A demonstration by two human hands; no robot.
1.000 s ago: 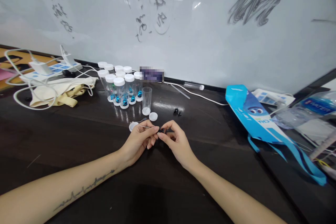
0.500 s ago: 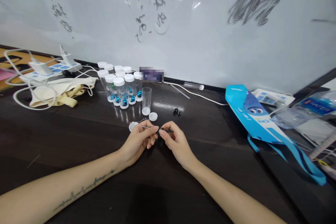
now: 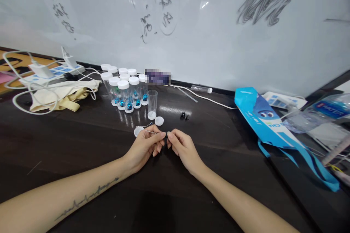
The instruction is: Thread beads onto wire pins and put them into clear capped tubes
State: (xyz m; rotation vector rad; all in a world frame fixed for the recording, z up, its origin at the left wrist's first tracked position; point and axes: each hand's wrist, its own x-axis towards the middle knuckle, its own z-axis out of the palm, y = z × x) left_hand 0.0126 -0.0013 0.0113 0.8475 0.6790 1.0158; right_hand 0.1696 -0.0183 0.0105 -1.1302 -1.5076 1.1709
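Note:
My left hand (image 3: 147,142) pinches a thin, light-coloured rod (image 3: 151,131) near its right end. Fingertips of my right hand (image 3: 182,147) are pressed together on a tiny dark piece (image 3: 166,135) at that end, close against the left fingertips. Just behind the hands an uncapped clear tube (image 3: 152,103) stands upright on its white base. One white cap (image 3: 159,121) lies in front of it, and another white cap (image 3: 138,131) is partly behind my left hand. Small black pieces (image 3: 184,116) lie on the table to the right.
Several white-capped tubes (image 3: 123,94) with blue items stand at the back left. A cream cloth bag (image 3: 62,94) and a power strip (image 3: 54,72) are further left. A blue bag (image 3: 253,116) lies at the right, near a plastic bottle (image 3: 330,107). One capped tube (image 3: 201,89) lies by the whiteboard.
The fingers of my right hand have shifted slightly and curled closer to my left fingertips. My left hand keeps its pinch in nearly the same place.

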